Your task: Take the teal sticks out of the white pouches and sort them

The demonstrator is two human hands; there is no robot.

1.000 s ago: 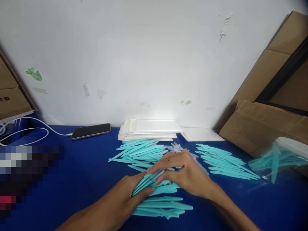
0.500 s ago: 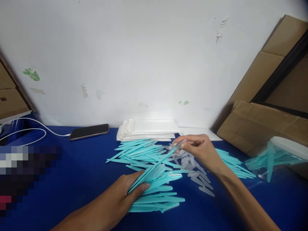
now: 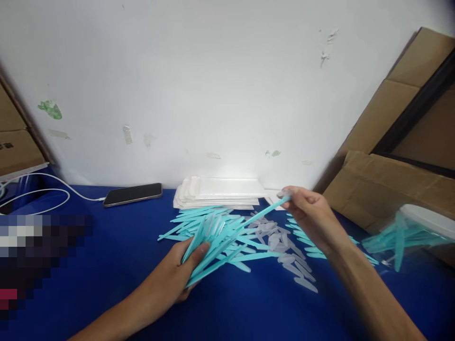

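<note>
My left hand (image 3: 183, 270) is closed around a fanned bundle of turquoise eyebrow razors (image 3: 222, 248), held above the table. Up and to the right, my right hand (image 3: 311, 208) pinches a single turquoise razor (image 3: 265, 213) at its tip, where a translucent cap (image 3: 284, 193) shows between the fingers. This razor slants down toward the bundle; whether it touches the bundle I cannot tell. Behind my left hand lies a loose pile of turquoise razors (image 3: 185, 222). Translucent caps (image 3: 277, 241) are scattered between my hands. More razors (image 3: 314, 251) lie partly under my right forearm.
White flat packs (image 3: 227, 187) are stacked against the wall. A phone (image 3: 133, 194) on a white cable lies at the left. On the right are a clear tub (image 3: 412, 237) of turquoise razors and cardboard boxes (image 3: 384, 189). A pixelated patch covers the left edge.
My right hand has moved up and right with the razor, which now extends away from the bundle. My left hand has risen slightly and turned the bundle more upright.
</note>
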